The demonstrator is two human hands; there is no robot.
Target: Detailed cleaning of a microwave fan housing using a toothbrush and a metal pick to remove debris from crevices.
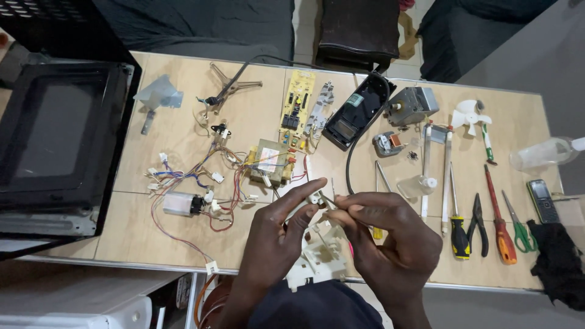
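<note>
Both hands meet over the table's near edge: the left hand (274, 240) pinches a small white switch (315, 198) while the right hand (390, 244) closes on a thin tool at it, above a white plastic latch bracket (317, 259). Beyond them lie removed parts, transformer (269, 162) and control board (297, 105); disassembly looks well advanced, with the bracket's pieces left.

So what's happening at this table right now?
A person holds a small white plastic part between the left hand and the right hand, above a larger white plastic bracket. A dismantled microwave oven sits at the left of the wooden table. Spread across it are a circuit board, a transformer, loose wiring, screwdrivers and pliers.
</note>
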